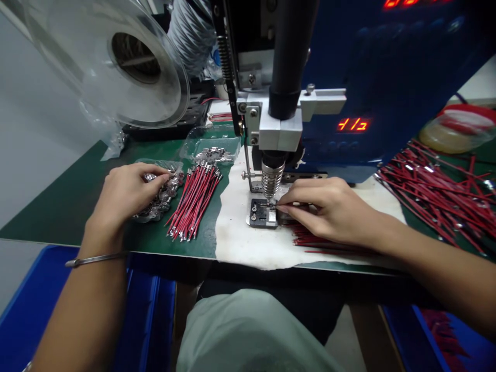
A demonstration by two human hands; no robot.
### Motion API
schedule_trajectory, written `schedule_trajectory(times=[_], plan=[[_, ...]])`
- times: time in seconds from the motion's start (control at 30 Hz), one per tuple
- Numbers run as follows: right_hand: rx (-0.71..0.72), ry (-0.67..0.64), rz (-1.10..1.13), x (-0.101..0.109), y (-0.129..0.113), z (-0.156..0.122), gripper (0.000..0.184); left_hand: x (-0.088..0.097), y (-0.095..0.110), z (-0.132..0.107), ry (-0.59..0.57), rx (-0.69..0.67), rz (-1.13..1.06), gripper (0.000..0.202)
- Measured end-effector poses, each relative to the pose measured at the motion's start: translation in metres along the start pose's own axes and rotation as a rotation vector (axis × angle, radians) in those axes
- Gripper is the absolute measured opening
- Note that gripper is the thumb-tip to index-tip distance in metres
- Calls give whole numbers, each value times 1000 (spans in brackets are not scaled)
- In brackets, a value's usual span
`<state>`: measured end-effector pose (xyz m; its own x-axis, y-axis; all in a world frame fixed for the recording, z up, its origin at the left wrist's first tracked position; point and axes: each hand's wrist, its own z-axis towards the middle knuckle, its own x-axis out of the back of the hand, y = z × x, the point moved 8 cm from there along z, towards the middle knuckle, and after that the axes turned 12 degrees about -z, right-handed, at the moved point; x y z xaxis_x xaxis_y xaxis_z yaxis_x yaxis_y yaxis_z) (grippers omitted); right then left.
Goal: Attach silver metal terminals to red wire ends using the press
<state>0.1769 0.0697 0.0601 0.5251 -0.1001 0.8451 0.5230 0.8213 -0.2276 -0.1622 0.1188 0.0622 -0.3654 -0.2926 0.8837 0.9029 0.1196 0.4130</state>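
Note:
My left hand [129, 188] is over a clear plastic bag [165, 199] of small shiny metal parts, its thumb and forefinger pinched together at the bag's upper edge. What they hold, if anything, is too small to make out. My right hand [329, 209] has thumb and forefinger pinched at the small black fixture [262, 213], right under the spring-wrapped tip [272, 175] of a bench machine. The piece between those fingers is mostly hidden. Beneath this hand lie thin red wires [310, 237]. Beside the bag is a bundle of red and black wires [196, 201] with metal ends.
The machine's blue housing [372, 93] with red digits rises behind the fixture. A clear tray [213, 150] holds metal parts. At right is a heap of red wires [445, 191] near a red-lidded tub [459, 129]. A large clear reel [116, 62] stands at upper left, near another person's grey sleeve [191, 33].

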Motion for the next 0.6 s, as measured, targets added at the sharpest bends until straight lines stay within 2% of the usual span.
schedule_trajectory(times=[0.1,0.3,0.6], plan=[[-5,5,-7,-1,0,1,16,-1,2,2,-14,-11,9,23],[11,11,18,0,0,1,17,-7,3,8,-113,-3,71,34],[56,13,5,2,-2,1,18,-9,2,8,-156,49,131,48]])
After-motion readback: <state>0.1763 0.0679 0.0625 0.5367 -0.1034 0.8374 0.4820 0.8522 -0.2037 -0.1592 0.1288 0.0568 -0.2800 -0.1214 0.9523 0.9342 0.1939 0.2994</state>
